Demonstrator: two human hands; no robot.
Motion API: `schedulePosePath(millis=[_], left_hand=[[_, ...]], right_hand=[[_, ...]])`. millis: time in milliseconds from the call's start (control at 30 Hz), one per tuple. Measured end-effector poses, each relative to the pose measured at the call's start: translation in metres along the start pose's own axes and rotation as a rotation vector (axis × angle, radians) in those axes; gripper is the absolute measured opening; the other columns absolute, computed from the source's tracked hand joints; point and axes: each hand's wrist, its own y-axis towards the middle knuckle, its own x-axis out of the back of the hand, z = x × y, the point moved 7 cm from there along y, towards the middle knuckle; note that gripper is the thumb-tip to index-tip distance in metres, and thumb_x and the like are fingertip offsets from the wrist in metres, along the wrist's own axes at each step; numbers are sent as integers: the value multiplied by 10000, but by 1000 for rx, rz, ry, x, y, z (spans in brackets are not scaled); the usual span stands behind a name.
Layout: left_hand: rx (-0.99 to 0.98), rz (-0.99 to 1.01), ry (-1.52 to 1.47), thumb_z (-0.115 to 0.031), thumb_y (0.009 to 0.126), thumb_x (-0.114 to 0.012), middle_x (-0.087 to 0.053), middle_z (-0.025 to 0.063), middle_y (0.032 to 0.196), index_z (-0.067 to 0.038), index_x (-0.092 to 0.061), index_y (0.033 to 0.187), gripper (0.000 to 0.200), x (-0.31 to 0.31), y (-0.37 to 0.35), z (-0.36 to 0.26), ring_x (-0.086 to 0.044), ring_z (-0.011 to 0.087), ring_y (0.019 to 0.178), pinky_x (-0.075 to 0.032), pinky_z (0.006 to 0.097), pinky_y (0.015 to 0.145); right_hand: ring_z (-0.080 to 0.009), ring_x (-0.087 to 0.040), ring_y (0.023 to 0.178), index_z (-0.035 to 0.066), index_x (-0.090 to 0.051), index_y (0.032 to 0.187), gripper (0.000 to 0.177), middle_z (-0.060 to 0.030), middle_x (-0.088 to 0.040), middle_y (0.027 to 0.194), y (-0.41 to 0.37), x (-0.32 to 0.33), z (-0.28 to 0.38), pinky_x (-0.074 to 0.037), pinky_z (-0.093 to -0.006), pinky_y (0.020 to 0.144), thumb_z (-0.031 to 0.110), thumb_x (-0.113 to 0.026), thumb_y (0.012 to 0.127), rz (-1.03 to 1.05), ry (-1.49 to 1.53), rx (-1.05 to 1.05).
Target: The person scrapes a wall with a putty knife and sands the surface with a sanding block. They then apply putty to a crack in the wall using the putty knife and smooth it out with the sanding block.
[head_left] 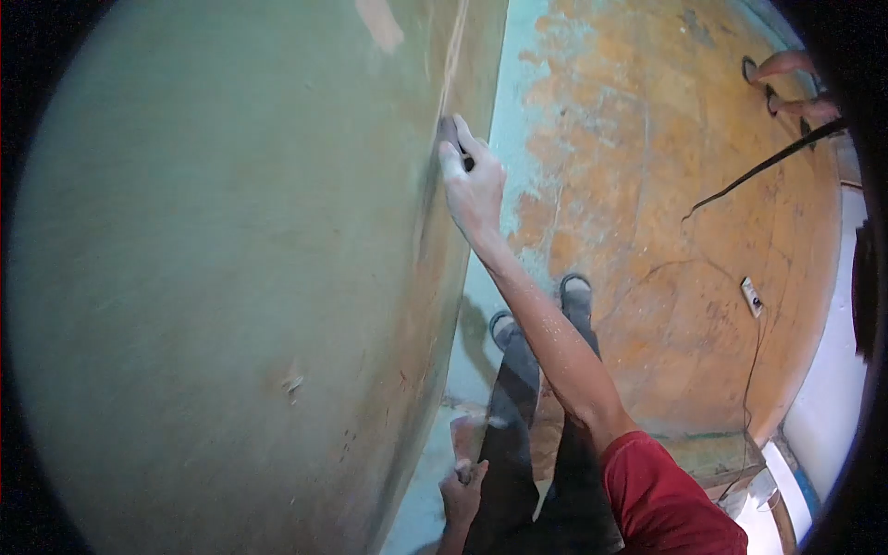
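My right hand [475,190], dusted white, reaches up along the green wall [231,231]. Its fingers are closed round a small dark grey piece, which looks like folded sandpaper [448,132], pressed against the wall near a pale vertical line [453,60]. Low in the head view, my left hand [461,501] grips the handle of a putty knife [465,437]. The knife's blade points up and away from me, beside my leg and apart from the wall. Its blade edge is somewhat blurred.
My sandalled feet [575,285] stand close to the wall on a worn orange and pale blue floor [647,185]. A power strip [752,298] with a trailing cord lies to the right. At the upper right are another person's legs [784,65] and a dark pole-like thing [768,166].
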Motion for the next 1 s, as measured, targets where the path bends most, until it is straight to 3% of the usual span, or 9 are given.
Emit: schedulePosePath(millis=[67,200,333,433,500,567,700,833,1000], left_hand=[[184,106,12,-195,884,-733,-722,114,853,46,-642,1113,345,-6,-1,13,-669,154,757,-510,297,699],[217,138,-34,-204,890,-734,-730,113,881,41,-634,1122,352,-13,-3,37,-598,109,560,-456,261,500],[290,155,-53,-212,898,-726,-731,110,875,41,-632,1142,364,-16,2,24,-556,91,510,-427,254,457],[254,150,-36,-232,905,-720,-732,109,864,42,-628,1166,390,-19,9,25,-561,96,517,-435,255,468],[308,101,-49,-220,868,-766,-689,102,745,71,-680,1000,331,-18,11,22,-629,141,681,-507,303,646],[277,91,-25,-217,867,-766,-691,108,745,70,-682,993,325,-15,8,24,-629,144,681,-507,305,648],[247,53,7,-198,865,-759,-704,122,763,64,-691,959,287,-16,10,26,-633,158,683,-509,309,653],[256,55,-46,-186,862,-755,-709,127,787,58,-691,961,271,-17,15,22,-636,175,684,-515,319,660],[309,93,129,-180,874,-741,-724,132,853,45,-680,989,261,-10,15,26,-656,194,698,-522,305,665]], right_hand=[[-233,-568,739,21,-578,1342,429,-162,-587,833,-9,-10,-2,-456,-366,716,206,-577,955,-55,205,28],[-228,-535,717,5,-548,1368,429,-130,-549,791,-19,-16,-5,-446,-348,699,191,-552,982,-110,278,91],[-247,-535,696,6,-567,1352,398,-132,-532,747,-19,-24,-7,-447,-343,682,179,-535,994,-167,276,147],[-233,-548,697,1,-599,1313,356,-152,-561,756,-82,-24,-16,-453,-345,676,132,-545,987,-175,268,170],[-190,-560,730,-11,-601,1307,353,-153,-604,799,-120,-15,-16,-467,-333,713,121,-557,983,-153,264,153],[-184,-550,692,-10,-624,1277,332,-147,-581,768,-120,-14,-14,-459,-315,675,81,-567,962,35,150,30],[-195,-550,628,-3,-645,1257,326,-139,-565,722,-49,-14,6,-457,-332,628,19,-557,945,-123,157,105],[-248,-588,647,7,-637,1264,332,-166,-552,700,-146,-3,2,-439,-357,597,57,-550,947,-13,270,161],[-312,-578,648,22,-647,1245,352,-180,-572,724,-42,-13,7,-456,-409,611,38,-577,900,-106,-36,208]])
